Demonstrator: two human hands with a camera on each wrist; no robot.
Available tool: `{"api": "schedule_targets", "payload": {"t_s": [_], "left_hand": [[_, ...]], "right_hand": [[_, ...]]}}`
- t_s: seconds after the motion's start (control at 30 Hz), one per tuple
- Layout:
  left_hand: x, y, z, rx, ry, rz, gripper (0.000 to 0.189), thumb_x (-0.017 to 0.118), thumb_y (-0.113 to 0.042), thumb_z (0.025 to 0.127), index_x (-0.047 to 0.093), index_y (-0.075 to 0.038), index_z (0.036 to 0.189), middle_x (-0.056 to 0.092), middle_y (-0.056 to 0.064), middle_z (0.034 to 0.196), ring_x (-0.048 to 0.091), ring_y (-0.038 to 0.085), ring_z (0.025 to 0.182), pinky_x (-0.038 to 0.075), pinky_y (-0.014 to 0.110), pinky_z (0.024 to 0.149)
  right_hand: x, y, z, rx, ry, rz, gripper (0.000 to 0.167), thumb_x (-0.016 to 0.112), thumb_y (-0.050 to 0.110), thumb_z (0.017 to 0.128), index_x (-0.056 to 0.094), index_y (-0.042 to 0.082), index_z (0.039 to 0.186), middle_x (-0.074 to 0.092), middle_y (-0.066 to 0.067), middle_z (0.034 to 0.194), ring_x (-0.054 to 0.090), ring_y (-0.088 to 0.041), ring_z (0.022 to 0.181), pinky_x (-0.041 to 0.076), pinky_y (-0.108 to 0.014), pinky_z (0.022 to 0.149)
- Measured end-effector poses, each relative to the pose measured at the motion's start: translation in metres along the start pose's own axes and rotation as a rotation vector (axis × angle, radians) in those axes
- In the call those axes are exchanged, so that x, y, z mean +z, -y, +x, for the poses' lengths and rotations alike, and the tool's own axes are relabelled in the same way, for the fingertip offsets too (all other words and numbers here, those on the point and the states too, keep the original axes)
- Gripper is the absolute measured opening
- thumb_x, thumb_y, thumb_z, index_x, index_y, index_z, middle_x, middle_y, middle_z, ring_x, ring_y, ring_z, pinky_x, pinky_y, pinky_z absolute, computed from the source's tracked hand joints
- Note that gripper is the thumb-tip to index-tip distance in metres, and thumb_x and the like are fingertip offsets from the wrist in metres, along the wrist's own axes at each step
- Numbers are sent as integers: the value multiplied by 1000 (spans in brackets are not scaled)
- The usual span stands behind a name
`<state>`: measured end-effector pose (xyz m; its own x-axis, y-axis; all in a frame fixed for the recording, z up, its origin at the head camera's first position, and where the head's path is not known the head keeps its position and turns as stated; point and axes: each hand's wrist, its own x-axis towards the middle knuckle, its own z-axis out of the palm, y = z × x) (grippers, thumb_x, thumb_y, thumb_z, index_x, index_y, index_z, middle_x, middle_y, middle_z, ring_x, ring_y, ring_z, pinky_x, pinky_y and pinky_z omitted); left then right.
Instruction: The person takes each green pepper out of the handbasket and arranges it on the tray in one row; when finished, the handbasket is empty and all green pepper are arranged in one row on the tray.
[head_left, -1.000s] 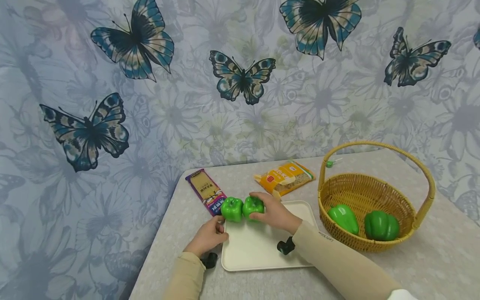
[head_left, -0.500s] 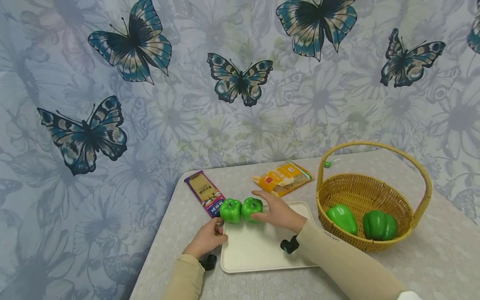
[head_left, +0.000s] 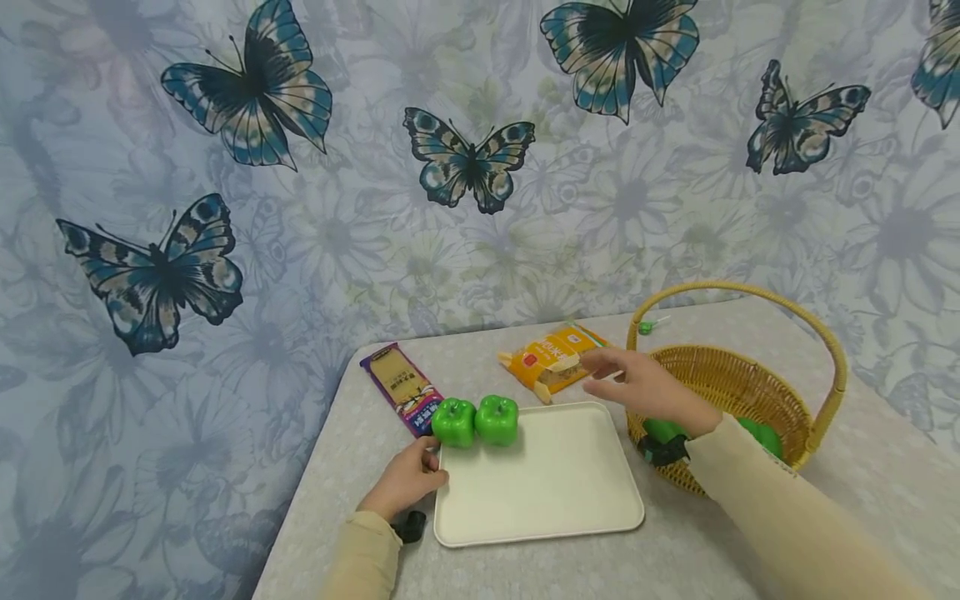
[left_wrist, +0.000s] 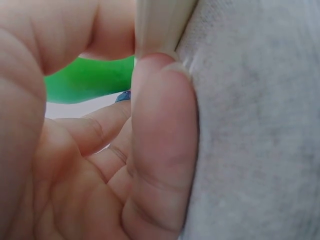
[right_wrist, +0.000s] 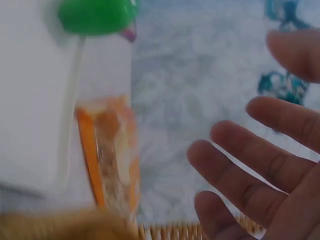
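On the cream tray [head_left: 540, 483], glossy green peppers [head_left: 497, 421]; left grip [head_left: 405, 479] round its rim [head_left: 437, 512], right grip [head_left: 645, 385] loose.

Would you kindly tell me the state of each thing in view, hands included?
Cream tray, lying flat
Left hand, gripping the tray's left edge
Right hand, fingers spread, holding nothing
Left bell pepper, upright, stem up
Right bell pepper, upright on the tray
Wicker basket, upright
Basket peppers, partly hidden
Orange food packet, lying down
Purple food packet, lying flat
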<state>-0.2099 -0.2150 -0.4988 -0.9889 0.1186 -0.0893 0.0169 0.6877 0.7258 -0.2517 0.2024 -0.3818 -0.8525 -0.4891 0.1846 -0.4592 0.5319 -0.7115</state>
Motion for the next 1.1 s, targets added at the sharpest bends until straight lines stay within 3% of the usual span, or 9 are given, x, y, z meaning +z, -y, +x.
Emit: {"api": "schedule_targets", "payload": {"t_s": [0.2, 0.37, 0.67, 0.87, 1.1], "left_hand": [[1, 1, 0, 1, 4, 2, 59, 78, -16, 79, 57, 0, 132, 61, 3, 92, 55, 17, 79, 47, 32, 68], [4, 2, 1, 9, 6, 4, 59, 77, -16, 79, 56, -1, 132, 61, 3, 92, 55, 17, 79, 47, 32, 68], [3, 5, 1, 17, 1, -9, 58, 78, -15, 80, 57, -1, 132, 60, 3, 91, 55, 17, 79, 47, 31, 68], [2, 3, -1, 12, -2, -13, 58, 78, -15, 80, 57, -1, 132, 60, 3, 91, 54, 17, 79, 46, 31, 67], [2, 2, 1, 16, 1, 2, 59, 77, -17, 80, 56, -2, 134, 61, 2, 92, 55, 16, 79, 47, 30, 68]], "right_hand": [[-34, -35, -23, 113, 9, 5, 51, 63, 44, 101, 58, 13, 141, 64, -12, 136, 63, -31, 119, 54, -49, 93], [-45, -58, -41, 132, 12, 13, 48, 63, 43, 102, 62, 10, 137, 68, -10, 130, 65, -29, 118, 54, -47, 94], [-44, -92, -55, 160, 35, 56, 50, 61, 38, 103, 60, 4, 140, 64, -17, 136, 61, -34, 123, 53, -46, 94], [-37, -99, -53, 177, 91, 65, 47, 65, 39, 100, 64, 5, 134, 67, -11, 130, 61, -30, 121, 52, -44, 94], [-36, -101, -55, 131, 104, 51, 44, 72, 34, 96, 67, 5, 130, 69, -12, 126, 64, -26, 114, 52, -39, 89]]}}
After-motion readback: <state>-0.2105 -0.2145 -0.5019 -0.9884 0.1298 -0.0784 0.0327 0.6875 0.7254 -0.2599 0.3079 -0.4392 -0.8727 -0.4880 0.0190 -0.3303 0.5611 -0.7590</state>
